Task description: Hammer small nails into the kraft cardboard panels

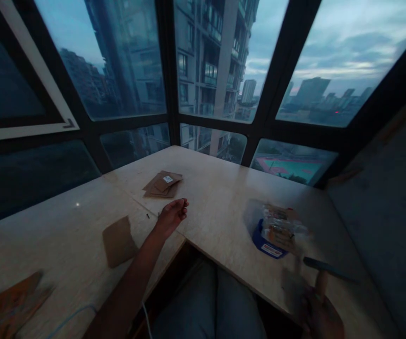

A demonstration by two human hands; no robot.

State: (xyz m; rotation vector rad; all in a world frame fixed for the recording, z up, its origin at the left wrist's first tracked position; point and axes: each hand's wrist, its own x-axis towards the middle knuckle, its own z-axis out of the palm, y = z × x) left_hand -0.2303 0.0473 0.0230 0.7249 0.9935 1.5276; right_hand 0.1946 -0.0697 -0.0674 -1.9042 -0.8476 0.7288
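My left hand [172,216] is over the middle of the table, fingers curled in with the fingertips pinched together; what they hold, if anything, is too small to make out. Beside its wrist, on the left, lie a few small dark screws or nails [147,216]. At the lower right my right hand [324,313] is wrapped round the wooden handle of a hammer [322,282], whose dark head points upward; hand and tool are smeared by motion. Past my left hand rests a stack of brown cardboard pieces [163,184] with a white label on top.
A blue container [268,245] holding plastic-wrapped packets [282,226] stands on the table [220,202] at right. One loose cardboard piece [118,241] lies left of my forearm. An orange-brown packet [10,306] and a pale cable [72,318] are at lower left. Windows line the back.
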